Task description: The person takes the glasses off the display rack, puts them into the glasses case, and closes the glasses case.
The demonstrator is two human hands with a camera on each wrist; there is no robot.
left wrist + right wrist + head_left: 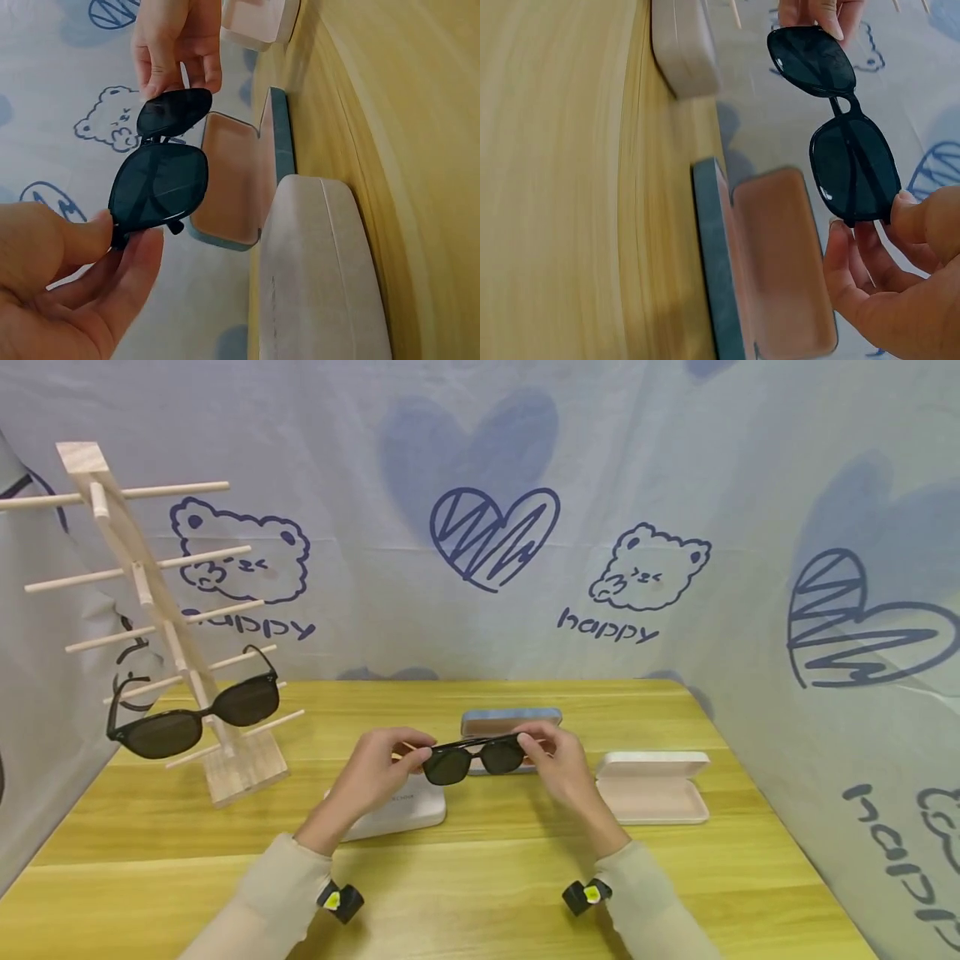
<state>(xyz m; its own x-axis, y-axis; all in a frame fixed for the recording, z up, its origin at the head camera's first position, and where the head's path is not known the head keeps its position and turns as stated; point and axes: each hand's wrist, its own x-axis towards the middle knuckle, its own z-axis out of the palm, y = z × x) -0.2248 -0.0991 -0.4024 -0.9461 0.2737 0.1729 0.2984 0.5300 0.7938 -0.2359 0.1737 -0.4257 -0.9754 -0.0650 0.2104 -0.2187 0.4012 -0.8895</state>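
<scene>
Both hands hold one pair of black sunglasses (501,757) above the table, lenses toward me and the temples folded behind them. My left hand (386,764) pinches one outer corner of the frame between thumb and fingers. At the opposite corner, my right hand (557,760) pinches with thumb and fingers. Behind the sunglasses, an open blue glasses case (512,717) with a pink lining is partly hidden in the head view. The left wrist view shows the dark lenses (159,184) close up, overlapping that case.
A closed white glasses case (405,814) lies below the left hand. To the right stands an open white case (652,802). At the left, a wooden display rack (243,768) with protruding pegs carries another pair of black sunglasses (168,733). A printed curtain (360,460) surrounds the table.
</scene>
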